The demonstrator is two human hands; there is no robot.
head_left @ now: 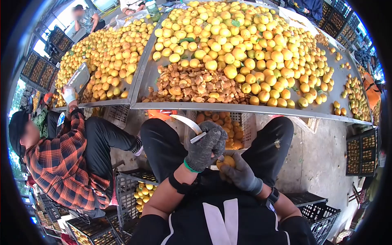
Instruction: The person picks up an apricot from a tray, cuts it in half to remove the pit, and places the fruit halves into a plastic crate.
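Note:
My left hand, in a dark knit glove with a green cuff edge, is closed around a curved knife. The pale blade points up and to the left, away from my body; most of the handle is hidden in the fist. Just below and to the right, my right hand, in a grey glove, grips a yellow-orange apricot between its fingers. Both hands are close together above my lap. On the metal table in front lie many whole apricots and a heap of split brownish apricot pieces.
The metal table edge runs across ahead of my knees. Beneath it stands a crate of apricot halves. A person in a plaid shirt sits at my left. Black crates stand beside me, one holding apricots, another at right.

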